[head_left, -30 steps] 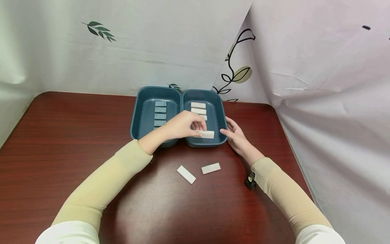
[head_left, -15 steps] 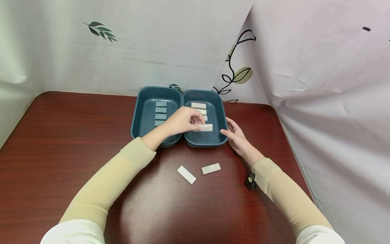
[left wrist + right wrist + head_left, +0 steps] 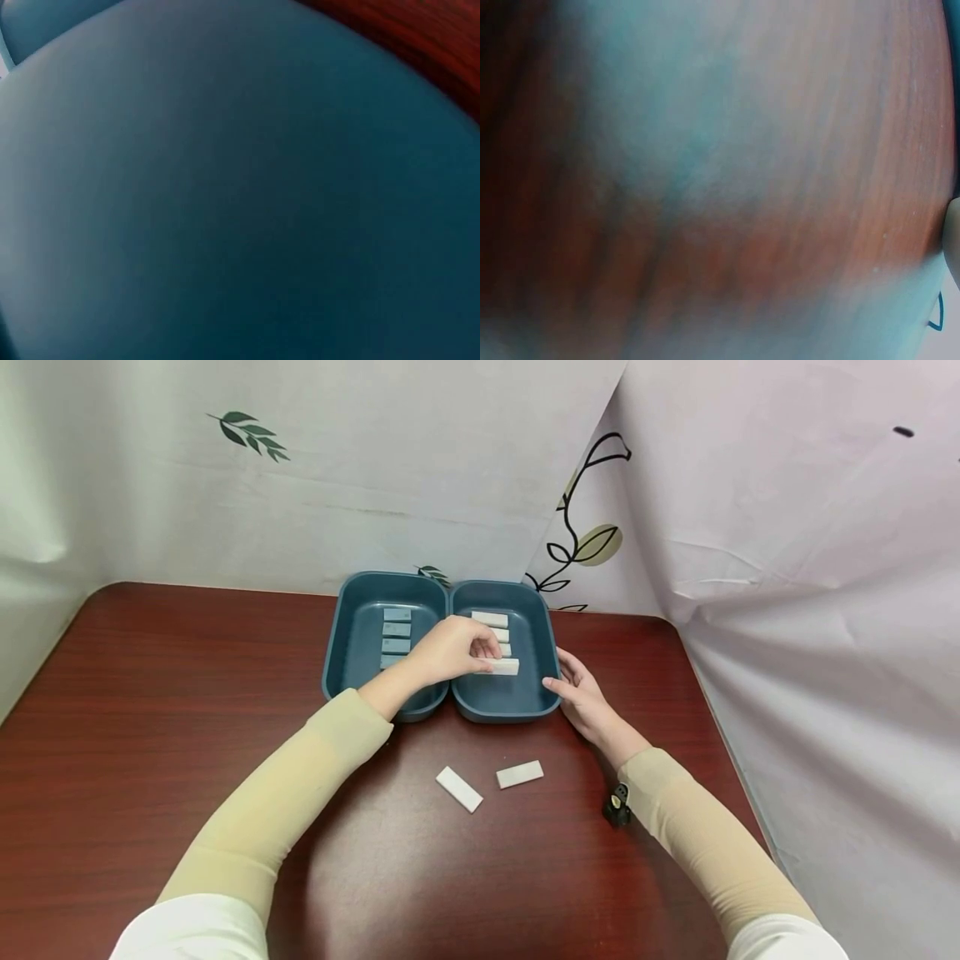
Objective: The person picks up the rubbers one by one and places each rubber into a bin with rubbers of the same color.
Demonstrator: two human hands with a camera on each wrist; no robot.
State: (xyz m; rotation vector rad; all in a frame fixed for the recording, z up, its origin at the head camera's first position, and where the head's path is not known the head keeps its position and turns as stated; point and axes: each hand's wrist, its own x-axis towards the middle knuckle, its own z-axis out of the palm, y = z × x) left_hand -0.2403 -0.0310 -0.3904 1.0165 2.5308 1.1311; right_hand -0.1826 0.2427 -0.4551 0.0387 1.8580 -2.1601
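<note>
In the head view, two blue containers stand side by side. My left hand (image 3: 453,647) reaches over the inner walls and pinches a flat white rectangular block (image 3: 504,667) inside the right container (image 3: 536,693). Just beyond it, several white blocks (image 3: 490,620) lie in a column, partly hidden by my fingers. My right hand (image 3: 588,700) holds that container's right wall, thumb over the rim and fingers outside. Several blue-grey blocks (image 3: 396,630) form a column in the left container (image 3: 337,652), its lower part behind my left wrist. The left wrist view is filled by a blue wall (image 3: 240,187).
Two loose white blocks, a left one (image 3: 459,789) and a right one (image 3: 520,774), lie on the reddish-brown table (image 3: 187,710) in front of the containers. White patterned cloth (image 3: 375,468) hangs behind the table and along its right side.
My left hand has moved the pinched white block away from me, closer to the column of white blocks. My right hand has stayed on the container's wall.
</note>
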